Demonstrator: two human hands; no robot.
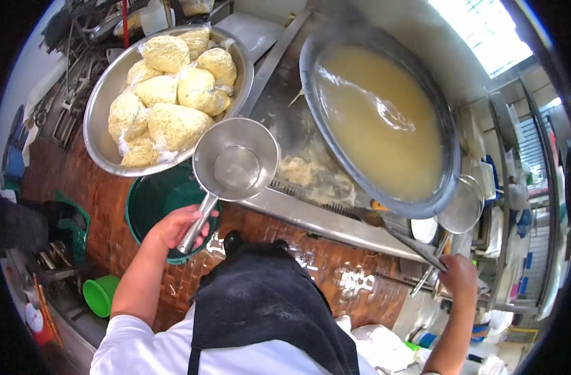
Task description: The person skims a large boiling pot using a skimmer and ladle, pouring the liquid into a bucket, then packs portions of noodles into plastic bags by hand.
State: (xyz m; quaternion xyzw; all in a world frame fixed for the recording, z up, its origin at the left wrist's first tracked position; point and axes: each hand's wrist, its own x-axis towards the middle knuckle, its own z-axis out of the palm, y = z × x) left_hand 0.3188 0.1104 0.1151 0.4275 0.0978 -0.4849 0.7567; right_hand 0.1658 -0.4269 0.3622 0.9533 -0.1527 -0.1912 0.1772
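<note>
My left hand (178,228) grips the tube-shaped handle of a metal saucepan (236,159), with a little clear liquid seeming to lie at its bottom. The pan is held between a wide metal basin (93,140) of bagged yellow noodles (176,122) and the stove edge, over part of a green tub (138,206). In my right hand (458,274) is the handle of a long metal utensil (416,247); its dark broad end lies by the stove's front, and its exact kind is unclear. Beyond it stands a huge wok (305,69) of cloudy yellow-brown liquid (385,131).
Wet scraps (316,175) lie on the metal stove top (279,94). A round strainer (461,206) and a white bowl (424,230) sit right of the wok's near rim. The brick floor (354,281) looks wet. A bright green bucket (100,295) is at lower left.
</note>
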